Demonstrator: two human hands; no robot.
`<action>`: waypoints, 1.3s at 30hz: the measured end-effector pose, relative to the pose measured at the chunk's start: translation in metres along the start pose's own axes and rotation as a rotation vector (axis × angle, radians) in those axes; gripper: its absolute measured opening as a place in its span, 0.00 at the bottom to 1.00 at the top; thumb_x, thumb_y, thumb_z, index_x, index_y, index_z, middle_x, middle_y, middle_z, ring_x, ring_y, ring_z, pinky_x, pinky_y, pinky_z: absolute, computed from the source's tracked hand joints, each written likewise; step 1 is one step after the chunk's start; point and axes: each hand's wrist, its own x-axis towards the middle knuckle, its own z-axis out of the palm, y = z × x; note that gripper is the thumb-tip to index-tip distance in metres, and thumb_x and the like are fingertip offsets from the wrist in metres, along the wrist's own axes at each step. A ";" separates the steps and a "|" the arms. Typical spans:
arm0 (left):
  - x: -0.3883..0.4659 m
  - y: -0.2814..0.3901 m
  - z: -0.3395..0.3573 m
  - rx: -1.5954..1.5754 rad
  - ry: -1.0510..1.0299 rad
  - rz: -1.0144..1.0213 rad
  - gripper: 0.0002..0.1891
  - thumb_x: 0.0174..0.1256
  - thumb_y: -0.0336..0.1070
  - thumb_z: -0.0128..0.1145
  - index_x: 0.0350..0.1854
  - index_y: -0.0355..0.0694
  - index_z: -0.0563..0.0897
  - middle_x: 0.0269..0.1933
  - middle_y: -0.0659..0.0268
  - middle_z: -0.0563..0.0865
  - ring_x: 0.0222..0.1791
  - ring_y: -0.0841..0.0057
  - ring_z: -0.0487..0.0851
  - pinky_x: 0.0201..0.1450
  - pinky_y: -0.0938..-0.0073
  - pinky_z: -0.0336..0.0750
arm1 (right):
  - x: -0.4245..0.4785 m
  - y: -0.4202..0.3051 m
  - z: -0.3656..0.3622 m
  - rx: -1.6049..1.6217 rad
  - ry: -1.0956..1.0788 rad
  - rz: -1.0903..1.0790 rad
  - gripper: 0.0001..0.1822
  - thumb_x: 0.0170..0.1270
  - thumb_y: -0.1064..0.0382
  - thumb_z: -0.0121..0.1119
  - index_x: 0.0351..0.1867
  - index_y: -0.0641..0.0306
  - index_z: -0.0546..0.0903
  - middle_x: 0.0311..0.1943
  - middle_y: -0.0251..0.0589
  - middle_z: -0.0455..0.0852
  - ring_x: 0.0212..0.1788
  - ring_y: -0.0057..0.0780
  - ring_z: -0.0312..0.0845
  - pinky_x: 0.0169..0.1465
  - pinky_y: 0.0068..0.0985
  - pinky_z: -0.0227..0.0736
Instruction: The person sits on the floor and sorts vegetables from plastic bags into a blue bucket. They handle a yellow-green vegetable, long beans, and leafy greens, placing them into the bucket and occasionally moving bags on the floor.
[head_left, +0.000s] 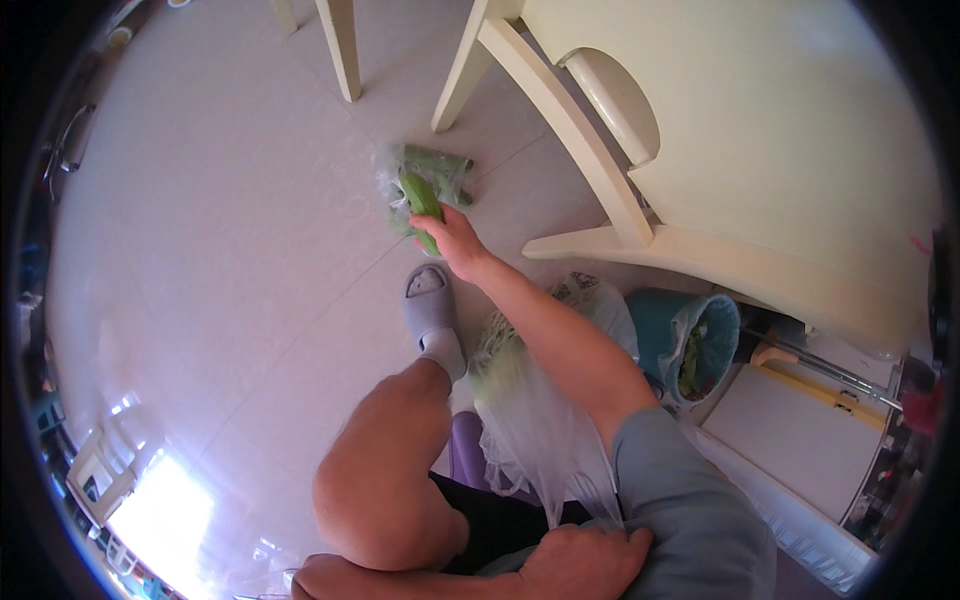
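My right hand (455, 238) grips a green cucumber-like vegetable (421, 196) and holds it over a clear plastic bag (386, 169) on the floor. Several long green vegetables (439, 160) lie in and beside that bag. Near my lap, my left hand (585, 561) is closed on the top of a large translucent plastic bag (536, 420), which hangs beside my leg. Pale green, stringy vegetables (499, 352) show through its side. My right forearm passes over this bag and hides part of it.
A cream wooden chair (585, 120) stands at the upper right. Right of the large bag is a teal bin (660, 322) with a liner and green scraps. A white box (795, 427) lies further right. My slippered foot (429, 300) is near the vegetables; a purple object (469, 450) is below.
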 end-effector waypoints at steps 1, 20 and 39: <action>0.000 0.000 -0.001 0.002 0.018 0.005 0.07 0.62 0.35 0.51 0.34 0.38 0.80 0.24 0.56 0.86 0.25 0.62 0.87 0.24 0.60 0.79 | 0.002 0.007 0.000 0.099 -0.023 0.034 0.19 0.65 0.53 0.63 0.52 0.61 0.78 0.44 0.37 0.81 0.45 0.27 0.79 0.49 0.30 0.76; -0.003 -0.002 -0.005 0.013 -0.013 0.000 0.08 0.61 0.36 0.52 0.35 0.37 0.79 0.26 0.58 0.85 0.27 0.64 0.87 0.26 0.62 0.79 | 0.027 0.029 -0.068 -1.639 0.010 0.090 0.18 0.63 0.52 0.58 0.48 0.61 0.84 0.44 0.51 0.87 0.49 0.44 0.84 0.52 0.39 0.79; -0.008 -0.022 0.000 0.085 0.025 -0.038 0.08 0.56 0.35 0.53 0.33 0.37 0.80 0.27 0.59 0.85 0.26 0.66 0.86 0.25 0.64 0.77 | 0.057 0.129 0.056 -0.992 -0.131 0.049 0.24 0.69 0.48 0.52 0.62 0.55 0.76 0.51 0.61 0.80 0.56 0.56 0.76 0.59 0.42 0.73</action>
